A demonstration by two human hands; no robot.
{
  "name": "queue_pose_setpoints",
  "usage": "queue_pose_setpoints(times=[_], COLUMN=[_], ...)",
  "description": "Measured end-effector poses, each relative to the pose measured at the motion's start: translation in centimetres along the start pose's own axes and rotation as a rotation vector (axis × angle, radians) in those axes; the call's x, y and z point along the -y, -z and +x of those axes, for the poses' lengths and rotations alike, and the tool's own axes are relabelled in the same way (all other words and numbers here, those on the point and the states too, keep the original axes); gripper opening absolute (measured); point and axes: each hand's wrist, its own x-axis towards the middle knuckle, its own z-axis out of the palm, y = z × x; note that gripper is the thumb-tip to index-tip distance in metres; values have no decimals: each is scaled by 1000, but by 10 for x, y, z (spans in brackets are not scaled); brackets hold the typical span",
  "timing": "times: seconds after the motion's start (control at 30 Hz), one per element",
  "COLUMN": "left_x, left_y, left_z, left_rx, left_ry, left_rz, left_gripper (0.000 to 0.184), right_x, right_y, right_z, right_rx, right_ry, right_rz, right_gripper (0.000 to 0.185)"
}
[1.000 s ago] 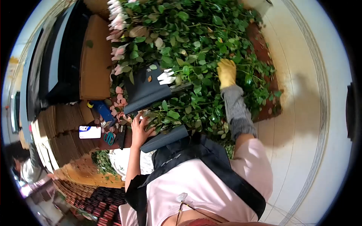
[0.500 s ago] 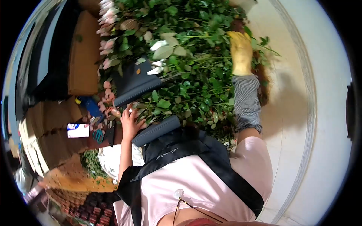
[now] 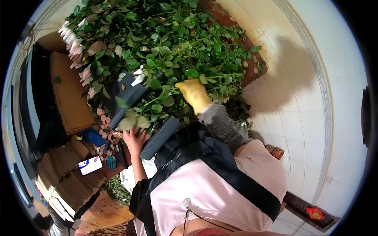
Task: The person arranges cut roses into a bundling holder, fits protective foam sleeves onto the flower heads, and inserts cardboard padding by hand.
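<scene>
My right hand [image 3: 193,95], in a yellow glove, is closed around a leafy rose stem [image 3: 149,103] over the foliage. The stem's leaves reach toward the left; its flower cannot be made out. My bare left hand [image 3: 134,142] has its fingers apart, low between two dark padded blocks, the upper block [image 3: 132,100] and the lower block [image 3: 161,135]. Blurred leaves [image 3: 134,121] hang just above its fingertips. Pink petals [image 3: 104,118] lie to its left. A large heap of roses [image 3: 157,43] spreads beyond both hands, wrapped heads [image 3: 71,41] to the left.
Left of my left hand are teal-handled scissors [image 3: 110,162], a white card-like item [image 3: 90,165] and a blue tool [image 3: 93,137]. Stacked cardboard [image 3: 67,173] stands further left, with a brown carton [image 3: 69,94] above. The reddish tabletop [image 3: 256,65] ends at the right, beside a tiled floor.
My gloved right hand has moved left and nearer to my body from the stem ends at the right. My left hand stays between the blocks, its fingers less spread. The view has turned.
</scene>
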Motion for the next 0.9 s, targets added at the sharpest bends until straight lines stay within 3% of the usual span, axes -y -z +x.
queue_pose_setpoints(times=[0.03, 0.07, 0.13, 0.17, 0.23, 0.3, 0.47, 0.57, 0.63, 0.7, 0.73, 0.8, 0.9], left_x=[-1, -2, 3, 2, 3, 2, -3, -1, -4, -8, -8, 1, 1], left_y=[2, 3, -1, 1, 0, -1, 0, -4, 0, 5, 8, -4, -11], left_z=[1, 2, 3, 4, 5, 6, 3, 2, 3, 3, 4, 4, -2], left_rx=[28, 56, -5, -5, -14, -33, -46, -71, -102, -20, 79, 18, -83], left_ry=[13, 28, -66, -74, -47, -46, 36, 21, 21, 51, 111, 86, 62], left_rz=[-2, -6, 12, 14, 0, -43, -113, -97, -101, -64, -62, -105, -140], left_gripper=[65, 66, 67, 67, 66, 64, 60, 60, 58, 57, 56, 60, 64], right_x=[-22, -52, -49, -53, -45, -42, -46, -53, -41, -15, -1, -11, -26], right_y=[-47, -120, -112, -111, -97, -83, -66, -58, -33, -16, -15, -48, -92], right_z=[-6, -12, -10, -5, -1, 4, -4, -1, 3, 2, 1, 9, 5], right_rx=[-59, -193, -188, -144, -150, -178, -18, 51, 53, -19, -2, 162, 90], right_ry=[65, -18, 32, -2, -42, 124, 191, 31, 58, 172, 172, 161, 248], right_rz=[-98, 149, -2, 284, 248, 111, 196, 323, 222, 151, -48, -348, -498], right_gripper=[23, 22, 31, 30, 27, 27, 31, 29, 30, 23, 22, 23, 26])
